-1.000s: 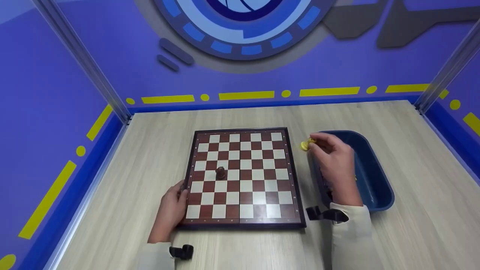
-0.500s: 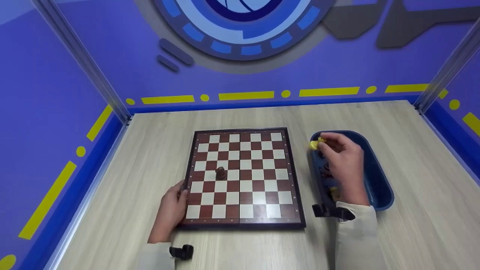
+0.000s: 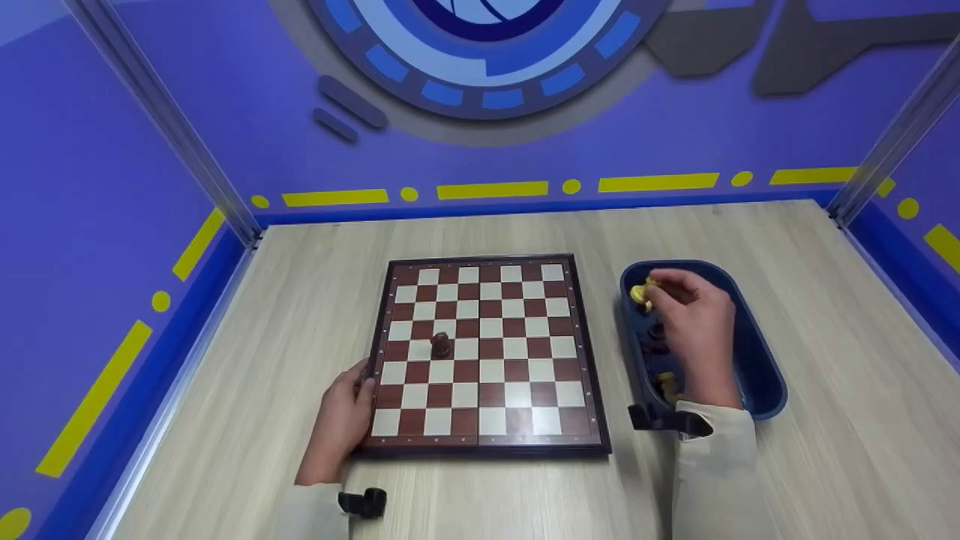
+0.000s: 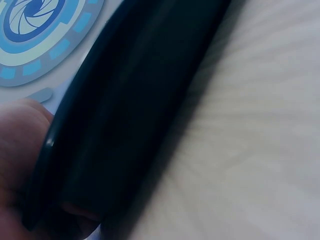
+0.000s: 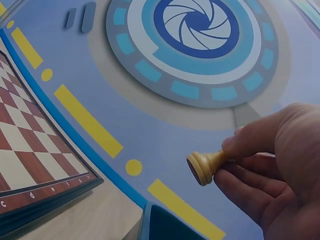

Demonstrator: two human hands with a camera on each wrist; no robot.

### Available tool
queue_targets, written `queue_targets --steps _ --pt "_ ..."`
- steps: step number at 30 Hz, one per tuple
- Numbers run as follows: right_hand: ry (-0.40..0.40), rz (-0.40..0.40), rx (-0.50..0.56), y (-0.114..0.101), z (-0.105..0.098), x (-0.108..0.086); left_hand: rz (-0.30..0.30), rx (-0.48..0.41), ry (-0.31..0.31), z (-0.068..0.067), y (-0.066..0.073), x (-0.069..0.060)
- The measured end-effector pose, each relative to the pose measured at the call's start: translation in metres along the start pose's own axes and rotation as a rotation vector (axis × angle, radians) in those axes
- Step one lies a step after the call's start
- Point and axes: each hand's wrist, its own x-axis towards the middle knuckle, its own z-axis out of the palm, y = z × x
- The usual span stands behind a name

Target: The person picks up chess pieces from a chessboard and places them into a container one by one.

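A folding chessboard lies on the table, one dark brown chess piece standing on its left half. My left hand grips the board's left edge near the front; in the left wrist view that hand is against the dark board side, most fingers out of sight. Between thumb and fingertips, my right hand pinches a pale yellow chess piece over the blue bin's left part. The right wrist view shows the piece tilted, base outward, its top hidden by the right hand.
To the right of the board stands a dark blue bin holding several brown and yellow chess pieces, partly hidden by my right arm. Blue and purple walls with yellow markings enclose the wooden table at the back and sides.
My right hand has moved right with the yellow chess piece, from the gap beside the board to over the bin. The left hand, board and brown piece stay put.
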Motion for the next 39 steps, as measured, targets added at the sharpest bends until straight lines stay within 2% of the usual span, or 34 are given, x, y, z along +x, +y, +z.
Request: queue_targets --steps 12,39 --pt "-0.027 0.077 -0.041 0.008 -0.001 0.002 0.025 0.002 0.003 0.0 -0.001 -0.001" --pt "-0.056 0.093 -0.178 0.019 0.001 0.006 0.044 -0.002 0.0 0.0 -0.001 -0.002"
